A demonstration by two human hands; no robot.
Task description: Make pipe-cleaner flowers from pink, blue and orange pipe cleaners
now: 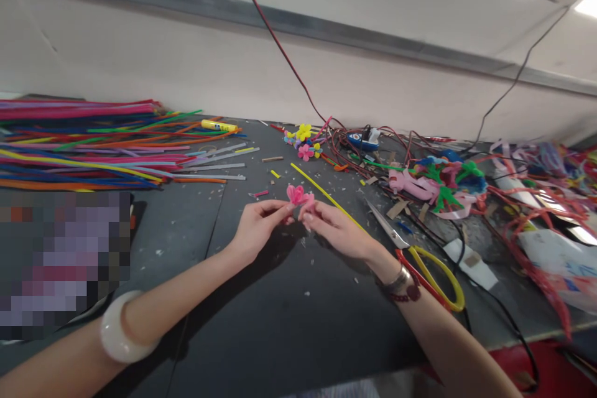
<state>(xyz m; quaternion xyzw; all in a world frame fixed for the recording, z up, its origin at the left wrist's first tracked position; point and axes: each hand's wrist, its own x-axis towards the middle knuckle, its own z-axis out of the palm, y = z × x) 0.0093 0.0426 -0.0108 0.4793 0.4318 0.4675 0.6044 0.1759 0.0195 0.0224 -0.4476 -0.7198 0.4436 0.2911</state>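
I'm pinching a pink pipe-cleaner flower (297,195) with the closed fingertips of my left hand (256,229) and right hand (336,230); its petals seem mostly formed, and 1 yellow pipe cleaner (325,194) is lying loose beside it.

We can't make out what lies under the pixelated patch (65,264) on the left of the workbench (186,242), and the left hand (256,230) and right hand (336,230) hide the base of the pink pipe-cleaner flower (297,195). The bundle of coloured pipe cleaners (69,143) runs off the left edge, the tangle of red wire (532,224) runs off the right edge, and the small blue-and-white object (364,140) among the wires is too small for us to identify.
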